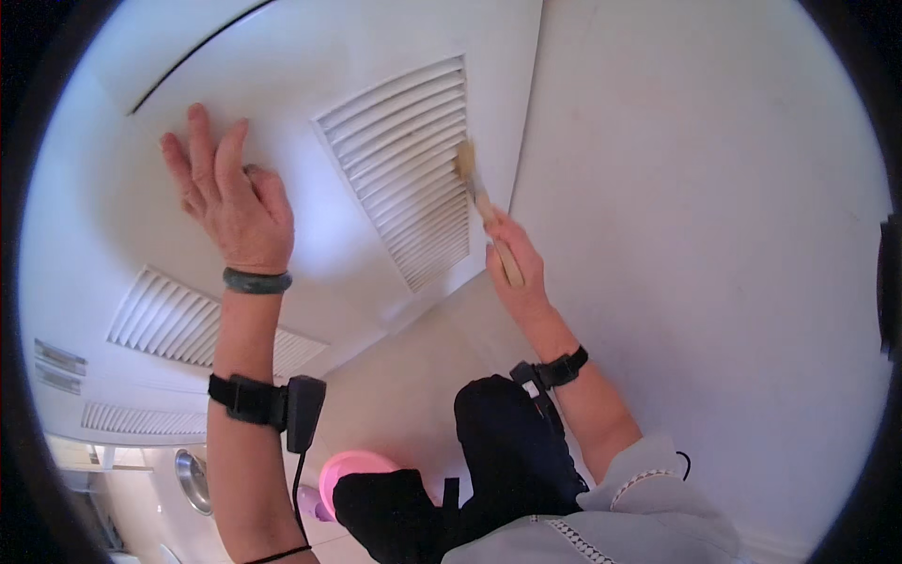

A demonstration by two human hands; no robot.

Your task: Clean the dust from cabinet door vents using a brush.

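Note:
A wooden-handled bristle brush (509,262) is gripped in my right hand (525,264). Its pale bristles, slightly blurred, meet the right edge of a white louvred vent (402,169) set in a white cabinet door (282,42). Left of that vent, my left hand (236,190) lies near or against the smooth door face with its fingers spread; contact is hard to make out. That hand holds nothing, and a dark bangle (257,281) circles its wrist. A second louvred vent (165,317) is partly hidden behind my left forearm.
A plain white wall (690,155) rises close on the right. Down on the tiled floor (394,395) stands a pink basin (359,465), partly covered by my knee. A metal bowl (192,483) shows at lower left. A cable (299,479) hangs from my left arm's strapped device.

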